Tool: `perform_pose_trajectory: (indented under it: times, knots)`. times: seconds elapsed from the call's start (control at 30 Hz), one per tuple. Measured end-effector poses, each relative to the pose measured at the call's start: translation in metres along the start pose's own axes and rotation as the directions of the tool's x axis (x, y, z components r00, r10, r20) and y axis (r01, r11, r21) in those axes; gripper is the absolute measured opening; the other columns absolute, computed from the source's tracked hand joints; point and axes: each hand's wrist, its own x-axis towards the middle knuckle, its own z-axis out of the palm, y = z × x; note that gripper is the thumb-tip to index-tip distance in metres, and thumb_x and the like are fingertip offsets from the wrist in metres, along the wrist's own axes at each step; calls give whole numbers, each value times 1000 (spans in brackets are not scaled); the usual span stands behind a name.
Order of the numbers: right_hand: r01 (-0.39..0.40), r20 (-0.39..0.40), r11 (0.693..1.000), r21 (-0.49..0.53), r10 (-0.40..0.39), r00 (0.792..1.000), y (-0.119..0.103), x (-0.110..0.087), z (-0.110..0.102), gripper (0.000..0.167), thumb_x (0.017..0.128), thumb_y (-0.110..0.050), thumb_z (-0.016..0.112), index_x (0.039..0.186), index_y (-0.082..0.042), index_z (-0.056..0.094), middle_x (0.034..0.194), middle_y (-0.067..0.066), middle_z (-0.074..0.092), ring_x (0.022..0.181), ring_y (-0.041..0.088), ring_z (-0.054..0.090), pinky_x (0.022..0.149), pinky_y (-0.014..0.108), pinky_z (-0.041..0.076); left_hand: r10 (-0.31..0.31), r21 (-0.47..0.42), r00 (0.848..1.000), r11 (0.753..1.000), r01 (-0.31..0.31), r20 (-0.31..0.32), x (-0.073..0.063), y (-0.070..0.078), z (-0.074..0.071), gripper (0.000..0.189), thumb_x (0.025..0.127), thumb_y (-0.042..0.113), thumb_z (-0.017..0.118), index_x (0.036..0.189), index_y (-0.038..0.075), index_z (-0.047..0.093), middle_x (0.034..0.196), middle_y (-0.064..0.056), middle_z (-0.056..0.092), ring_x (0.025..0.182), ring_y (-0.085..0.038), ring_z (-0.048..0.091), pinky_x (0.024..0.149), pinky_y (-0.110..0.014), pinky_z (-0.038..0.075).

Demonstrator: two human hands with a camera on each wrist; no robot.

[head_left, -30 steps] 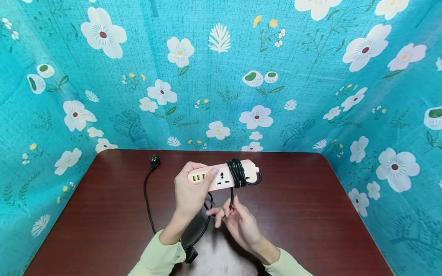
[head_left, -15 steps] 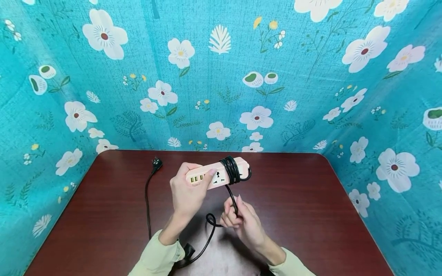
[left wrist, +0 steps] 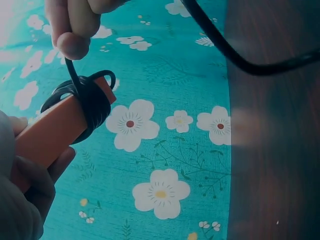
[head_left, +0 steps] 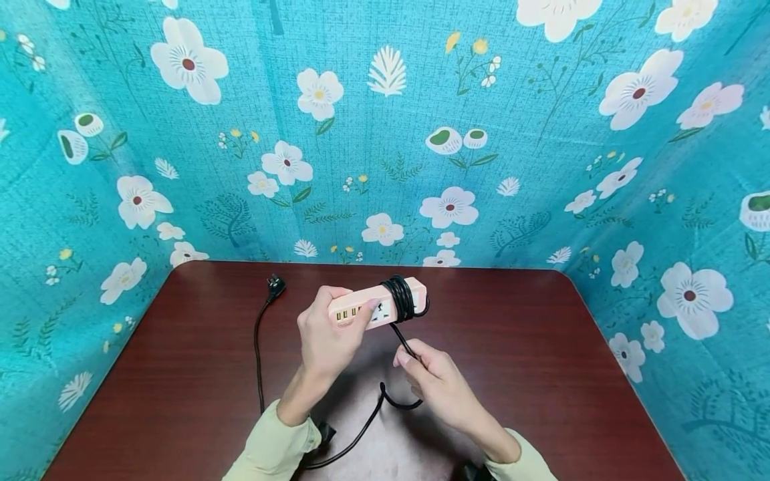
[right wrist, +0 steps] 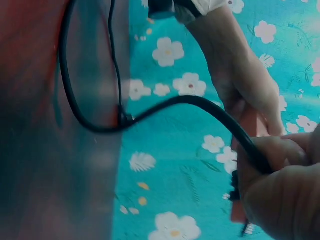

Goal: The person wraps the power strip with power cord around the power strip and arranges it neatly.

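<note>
A pale pink power strip (head_left: 361, 308) with USB ports and sockets is held up over the table, gripped at its left end by my left hand (head_left: 327, 337), thumb across the top face. Several turns of black cord (head_left: 398, 298) wrap its right end; the coil (left wrist: 92, 107) also shows in the left wrist view. My right hand (head_left: 442, 384) pinches the cord just below and right of the strip. The cord runs taut from coil to fingers. Past the right hand, loose cord (right wrist: 200, 102) hangs in a curve and leads back toward my left forearm.
The cord's black plug (head_left: 276, 287) lies on the dark red wooden table (head_left: 511, 334) at the back left. A black thing (head_left: 326, 434) shows partly beside the left cuff. Blue flowered cloth (head_left: 385, 147) stands round the back and sides of the table.
The right hand has gone from loosely spread fingers at the cord to pinching it, and has moved slightly right. The strip has shifted a little left. The loose cord loop has moved right.
</note>
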Motion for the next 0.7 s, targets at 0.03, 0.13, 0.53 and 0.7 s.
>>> perform_pose_trajectory:
  times: [0.03,0.13,0.53,0.7]
  knots:
    - [-8,-17,997,-79,7,1000,-2,0,-2,19,112,-24,51,102,-13,63,60,-8,39,51,0,37,47,21,34,31,10,1000,999,-31,-2,-1,0,0,40,78,25,93,100,4,66,71,-9,70,57,-13,63,47,-19,46]
    - [-14,-44,971,-239,4,999,-6,-1,-7,16,111,-24,53,100,-20,64,63,-8,44,55,0,42,52,21,39,110,40,994,993,-109,-25,-1,-1,0,43,77,25,93,99,2,65,74,-12,70,59,-18,64,48,-25,48]
    - [-102,260,758,644,-92,961,17,-2,-19,15,113,-10,33,111,-6,47,73,1,45,86,18,73,100,48,59,313,110,936,948,-299,-159,7,-1,2,49,93,45,78,98,-3,66,79,-16,71,62,-24,66,48,-35,52]
    - [-144,329,664,733,-162,930,27,-3,-23,29,115,-14,25,133,-9,47,78,0,38,66,10,46,75,28,52,303,127,938,950,-285,-166,14,-2,-3,49,90,42,83,98,-4,66,78,-17,70,63,-26,66,50,-38,53]
